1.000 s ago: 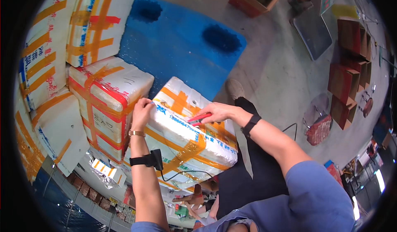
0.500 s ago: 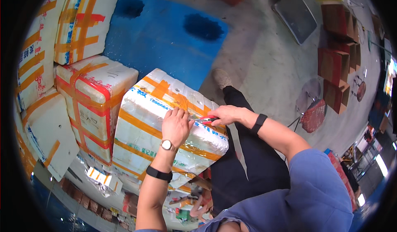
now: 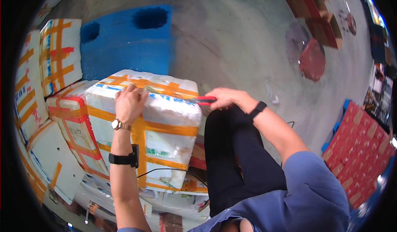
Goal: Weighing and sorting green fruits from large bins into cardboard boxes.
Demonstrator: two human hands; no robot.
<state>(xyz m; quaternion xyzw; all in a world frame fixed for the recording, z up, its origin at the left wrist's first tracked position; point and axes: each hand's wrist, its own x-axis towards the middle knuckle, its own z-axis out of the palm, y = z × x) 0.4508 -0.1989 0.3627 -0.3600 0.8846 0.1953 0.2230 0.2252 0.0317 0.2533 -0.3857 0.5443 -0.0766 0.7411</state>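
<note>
A white foam box [image 3: 165,112] bound with orange tape stands in front of me. My left hand [image 3: 130,104] lies over its upper edge with fingers bent and pressed together. Beside its fingertips is a small pale greenish scrap [image 3: 148,90], perhaps loose tape; whether the fingers hold it is hidden. At the box's right end, my right hand [image 3: 225,98] is wrapped round the red-and-black handles of a hand tool [image 3: 205,100], which looks like pliers or shears. Its blurred front end points left along the lid edge.
More taped foam boxes [image 3: 62,58] are stacked at the left. Behind the box lies a blue sheet [image 3: 124,46] with dark oval patches. A red stool [image 3: 312,60] and open cartons [image 3: 302,2] stand to the right. A red patterned surface [image 3: 357,153] is at lower right.
My view has turned, so the box appears farther left. Both hands have spread apart along it: the left toward its left side, the right with the tool to its right end.
</note>
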